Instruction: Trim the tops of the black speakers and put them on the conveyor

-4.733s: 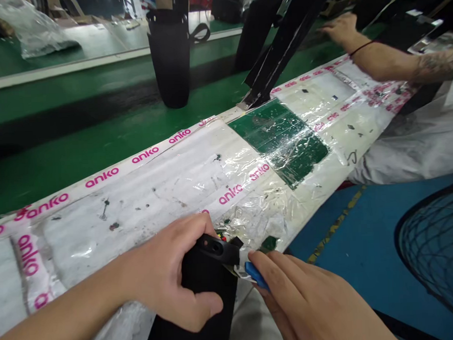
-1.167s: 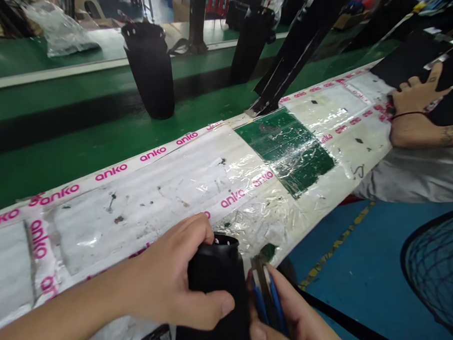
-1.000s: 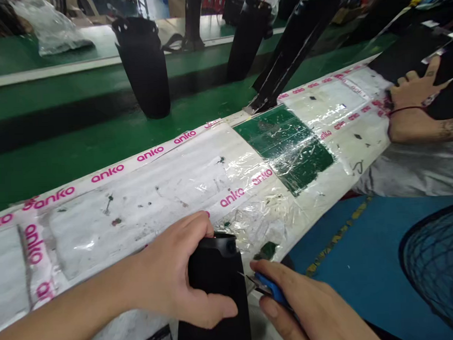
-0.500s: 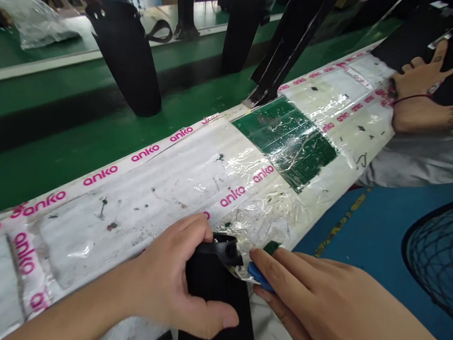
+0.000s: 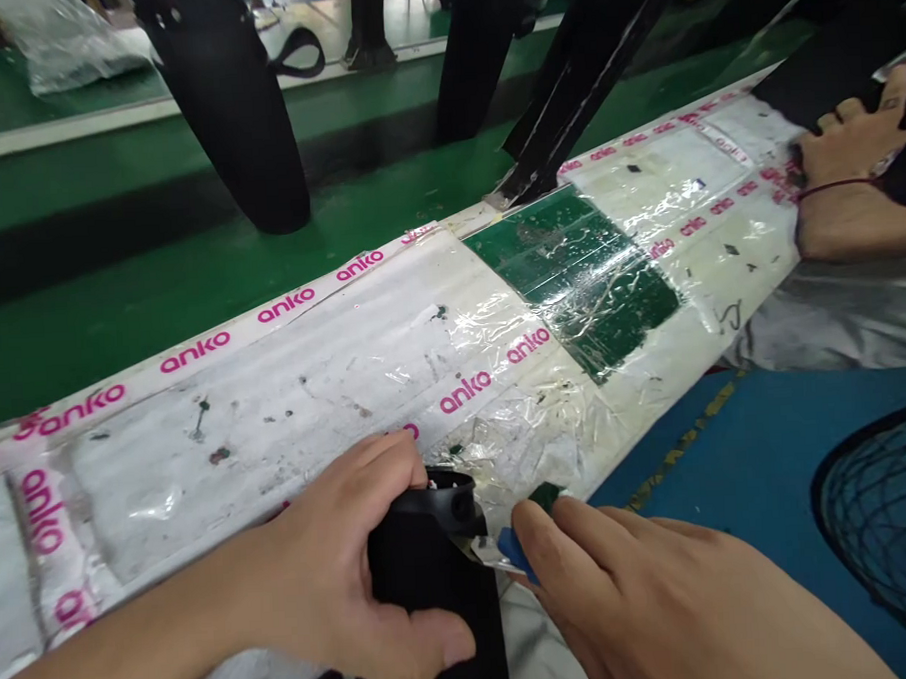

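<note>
My left hand (image 5: 380, 573) is wrapped round a black tapered piece (image 5: 439, 620) with a moulded rim at its top. The fingers curl over the rim while the thumb lies across its flat face. In my right hand (image 5: 621, 582) is a small blue-handled knife (image 5: 516, 552), pinched between thumb and fingers. Its thin shiny blade reaches the rim's right corner, by a raised round hole; whether it touches the edge I cannot tell. The piece's lower end runs out of view.
A taped white bench top (image 5: 276, 407) spans the view. Beyond it, black tapered parts (image 5: 233, 119) stand on a green surface (image 5: 59, 257). Another person's hand (image 5: 857, 152) rests at the far right. A dark mesh basket (image 5: 881, 521) stands over the blue floor (image 5: 736, 477).
My right hand has shifted slightly, its fingers curling closer round the blue handle. The blade stays by the rim corner. My left hand keeps its hold almost unmoved.
</note>
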`<action>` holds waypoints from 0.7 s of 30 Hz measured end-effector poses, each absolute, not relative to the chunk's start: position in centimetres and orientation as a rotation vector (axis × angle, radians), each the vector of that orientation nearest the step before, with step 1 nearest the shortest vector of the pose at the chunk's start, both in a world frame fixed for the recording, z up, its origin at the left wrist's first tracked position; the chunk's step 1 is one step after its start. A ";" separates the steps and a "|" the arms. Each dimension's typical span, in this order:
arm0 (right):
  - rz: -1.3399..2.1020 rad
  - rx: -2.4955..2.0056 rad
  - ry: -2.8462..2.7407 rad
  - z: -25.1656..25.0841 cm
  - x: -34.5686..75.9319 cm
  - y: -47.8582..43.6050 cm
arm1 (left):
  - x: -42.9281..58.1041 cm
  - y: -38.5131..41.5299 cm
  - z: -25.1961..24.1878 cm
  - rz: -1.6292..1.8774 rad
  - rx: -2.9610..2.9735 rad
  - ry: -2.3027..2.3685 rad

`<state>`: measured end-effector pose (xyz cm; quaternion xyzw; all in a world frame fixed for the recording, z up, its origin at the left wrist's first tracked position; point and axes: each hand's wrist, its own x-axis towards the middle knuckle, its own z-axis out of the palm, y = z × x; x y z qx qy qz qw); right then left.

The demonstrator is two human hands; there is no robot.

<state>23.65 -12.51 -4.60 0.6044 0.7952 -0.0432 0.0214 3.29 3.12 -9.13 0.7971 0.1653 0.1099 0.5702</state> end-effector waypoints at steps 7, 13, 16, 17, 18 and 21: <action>-0.343 1.923 2.530 -6.8 24.3 -11.3 | 3.5 3.8 -8.7 0.100 1.704 0.358; -0.451 1.984 2.582 -7.6 25.4 -10.8 | 3.7 3.8 -8.6 0.035 1.738 0.402; -0.485 2.037 2.602 -6.6 26.4 -11.8 | 3.5 3.1 -8.5 0.123 1.905 0.457; -0.508 2.145 2.582 -6.2 26.5 -12.4 | 3.4 2.7 -8.3 0.153 1.974 0.514; -0.560 2.298 2.535 -6.0 26.4 -13.1 | 3.4 2.3 -8.1 0.174 2.040 0.594; -1.039 2.866 2.168 -6.1 24.5 -15.3 | 3.5 1.4 -7.0 0.147 2.161 0.819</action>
